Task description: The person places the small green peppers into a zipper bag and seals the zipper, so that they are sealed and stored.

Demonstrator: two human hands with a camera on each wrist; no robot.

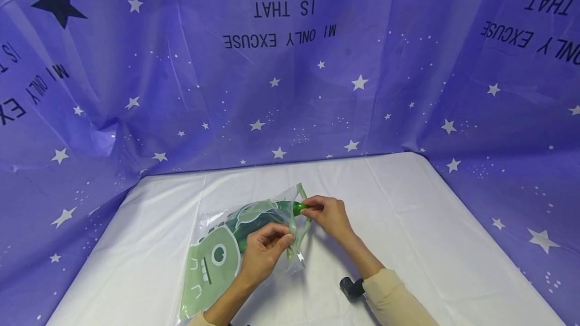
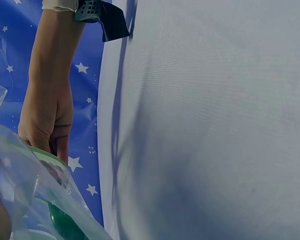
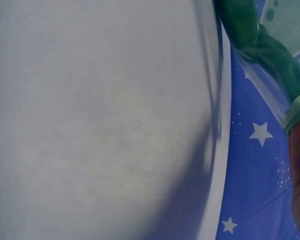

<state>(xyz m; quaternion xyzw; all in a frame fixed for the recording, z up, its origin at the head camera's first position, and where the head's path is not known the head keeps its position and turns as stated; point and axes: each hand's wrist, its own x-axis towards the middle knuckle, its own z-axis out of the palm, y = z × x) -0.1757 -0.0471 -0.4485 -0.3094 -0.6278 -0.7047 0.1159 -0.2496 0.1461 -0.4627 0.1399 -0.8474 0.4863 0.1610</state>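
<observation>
A clear plastic bag (image 1: 210, 258) with a light green cartoon monster print lies slanted over the table, its green-edged mouth to the right. My left hand (image 1: 263, 253) pinches the near side of that mouth between thumb and fingers. Inside the bag is a long, shiny dark green thing (image 3: 245, 30), curved and lumpy, its kind unclear. Its bright green end (image 1: 297, 208) comes to the bag's mouth, where my right hand (image 1: 333, 218) pinches it with the fingertips. In the left wrist view the bag partly hides the right hand's fingers (image 2: 62, 146).
A white cloth covers the table (image 1: 389, 190). Purple-blue curtain (image 1: 290, 89) with stars and lettering rises behind it and along both sides. A black device (image 1: 351, 289) sits at my right wrist by the beige sleeve (image 1: 394, 298).
</observation>
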